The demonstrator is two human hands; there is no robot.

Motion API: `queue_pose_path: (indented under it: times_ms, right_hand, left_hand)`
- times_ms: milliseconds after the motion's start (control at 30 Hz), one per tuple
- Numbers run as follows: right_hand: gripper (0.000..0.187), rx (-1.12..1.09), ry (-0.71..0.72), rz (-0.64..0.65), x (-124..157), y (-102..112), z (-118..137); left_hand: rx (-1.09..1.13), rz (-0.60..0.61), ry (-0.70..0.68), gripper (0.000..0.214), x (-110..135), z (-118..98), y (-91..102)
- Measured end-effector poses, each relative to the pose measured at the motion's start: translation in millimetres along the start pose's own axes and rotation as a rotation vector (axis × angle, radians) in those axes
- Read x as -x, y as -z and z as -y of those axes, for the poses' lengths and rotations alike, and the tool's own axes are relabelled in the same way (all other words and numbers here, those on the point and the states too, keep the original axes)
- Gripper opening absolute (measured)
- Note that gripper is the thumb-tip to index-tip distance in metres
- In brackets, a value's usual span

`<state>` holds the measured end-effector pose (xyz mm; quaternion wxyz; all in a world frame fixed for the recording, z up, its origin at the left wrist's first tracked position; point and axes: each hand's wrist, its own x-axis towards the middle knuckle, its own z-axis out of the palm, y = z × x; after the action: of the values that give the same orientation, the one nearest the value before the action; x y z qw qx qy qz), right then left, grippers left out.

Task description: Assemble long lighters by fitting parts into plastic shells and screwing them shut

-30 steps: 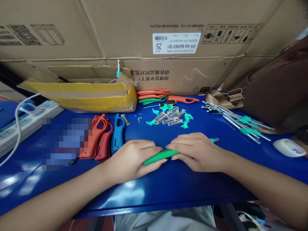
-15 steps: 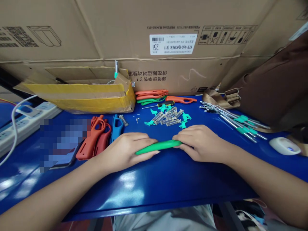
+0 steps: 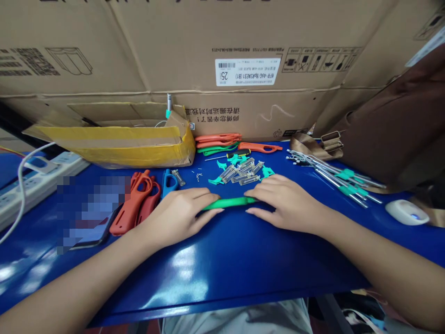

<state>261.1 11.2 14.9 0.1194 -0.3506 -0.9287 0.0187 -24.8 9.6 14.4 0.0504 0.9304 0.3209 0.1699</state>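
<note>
A green plastic lighter casing (image 3: pixel 229 202) lies almost level between my two hands, just above the blue table. My left hand (image 3: pixel 184 211) is closed on its left end, thumb below and fingers above. Around its right end are the fingertips of my right hand (image 3: pixel 283 202), which hide the tip. Just beyond the casing are several clear fuel tanks (image 3: pixel 243 171) with teal triggers (image 3: pixel 267 172) scattered about them. A yellow-and-black screwdriver (image 3: pixel 242 152) and a few tiny screws (image 3: pixel 198 175) lie there too.
Orange and red casings (image 3: pixel 130 204), a blue casing (image 3: pixel 169 182) and a phone (image 3: pixel 93 227) are on the left, near a power strip (image 3: pixel 66 162). More casings (image 3: pixel 217 139) lie against the cardboard. Metal rods (image 3: pixel 342 178) and a white mouse (image 3: pixel 407 212) are at right.
The green casing has turned from slanting up to the right to nearly level. My right hand has shifted slightly left, its thumb lower and farther from the fingers. The view has tilted up a little.
</note>
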Motion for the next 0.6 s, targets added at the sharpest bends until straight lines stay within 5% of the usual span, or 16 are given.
queue_pose_path:
  times_ms: [233,600]
  right_hand:
    - [0.019,0.354,-0.205,-0.088,-0.4,6.4,-17.1]
    - [0.010,0.330,-0.238,-0.025,0.2,8.0,-21.0]
  left_hand:
    - [-0.117,-0.109,0.039,0.029,2.7,8.9,11.2]
    - [-0.070,-0.108,0.169,0.028,2.9,0.1,10.5]
